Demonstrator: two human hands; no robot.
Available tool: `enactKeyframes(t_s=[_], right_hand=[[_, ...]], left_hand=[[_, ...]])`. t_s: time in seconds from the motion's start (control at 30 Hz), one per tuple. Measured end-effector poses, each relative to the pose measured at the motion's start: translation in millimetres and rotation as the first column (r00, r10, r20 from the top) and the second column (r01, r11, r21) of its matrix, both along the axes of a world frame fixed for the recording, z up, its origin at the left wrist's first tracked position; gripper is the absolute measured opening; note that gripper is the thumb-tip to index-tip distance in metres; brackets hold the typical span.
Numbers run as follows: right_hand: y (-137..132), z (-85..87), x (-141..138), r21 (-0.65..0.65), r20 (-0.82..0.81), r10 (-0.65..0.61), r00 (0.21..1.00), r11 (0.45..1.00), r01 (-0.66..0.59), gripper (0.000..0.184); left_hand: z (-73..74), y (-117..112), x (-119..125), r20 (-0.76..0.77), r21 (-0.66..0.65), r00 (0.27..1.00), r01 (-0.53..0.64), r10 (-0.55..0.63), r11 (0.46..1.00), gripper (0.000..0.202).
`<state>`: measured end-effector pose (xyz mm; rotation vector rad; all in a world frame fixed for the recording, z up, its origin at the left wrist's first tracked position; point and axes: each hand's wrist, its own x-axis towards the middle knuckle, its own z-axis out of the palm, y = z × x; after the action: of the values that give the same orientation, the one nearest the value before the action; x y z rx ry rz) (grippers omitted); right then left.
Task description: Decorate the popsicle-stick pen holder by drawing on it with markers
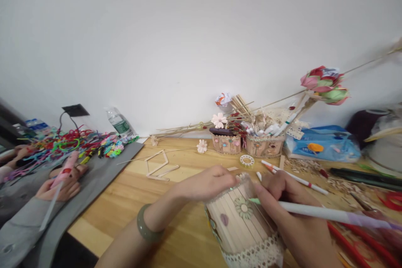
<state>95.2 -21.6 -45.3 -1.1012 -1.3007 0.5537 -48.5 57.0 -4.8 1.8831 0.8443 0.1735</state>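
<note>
A round holder made of craft sticks (pixel 230 228) lies tilted before me, with a green flower (pixel 243 208), a purple heart button (pixel 224 219) and a white lace band (pixel 251 255) on its side. My left hand (pixel 213 182), below a jade-coloured bangle (pixel 149 224), grips the holder at its far rim; the fingertips are hidden behind it. Between the thumb and fingers of my right hand (pixel 289 209) is a white marker (pixel 317 210) with a green tip. That tip points at the flower's edge, and I cannot tell whether it touches.
Behind stand two stick baskets (pixel 264 146) with pens and dried stems, beside a blue packet (pixel 323 144). Tape (pixel 246 160), loose markers (pixel 297 178) and wood shavings lie rightward. At left, a co-worker's hand (pixel 61 186) holds a pink glue gun (pixel 65 167) near colourful pipe cleaners (pixel 63 146).
</note>
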Motion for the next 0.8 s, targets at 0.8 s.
enactKeyframes(t_s=[0.8], right_hand=[[-1.1, -0.2, 1.1, 0.014, -0.017, 0.020, 1.000, 1.000, -0.020, 0.032]], left_hand=[[-3.1, 0.6, -0.5, 0.042, -0.006, 0.999, -0.008, 0.008, 1.000, 0.027]])
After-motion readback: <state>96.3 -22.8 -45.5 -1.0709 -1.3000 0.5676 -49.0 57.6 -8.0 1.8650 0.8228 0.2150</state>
